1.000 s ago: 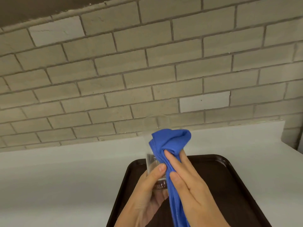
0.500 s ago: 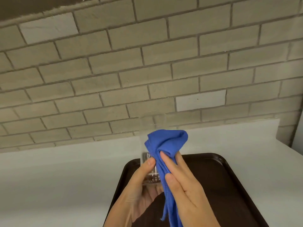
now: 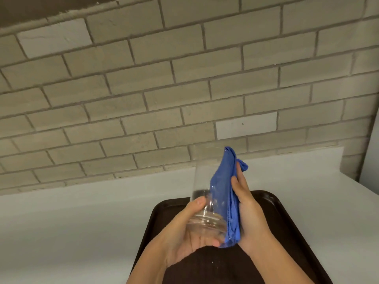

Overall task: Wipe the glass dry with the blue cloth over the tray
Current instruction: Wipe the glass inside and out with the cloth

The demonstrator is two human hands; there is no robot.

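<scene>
The left hand (image 3: 184, 228) cups the base of the clear glass (image 3: 205, 193) from below, thumb wrapped up its near side, holding it raised over the dark brown tray (image 3: 287, 232) with the mouth tilted up and away. The right hand (image 3: 249, 212) presses the folded blue cloth (image 3: 223, 187) flat against the glass's right wall, fingers close together and extended up along the cloth, palm facing left. The tray lies on a white countertop (image 3: 82, 222) against a brick wall (image 3: 164, 78).
</scene>
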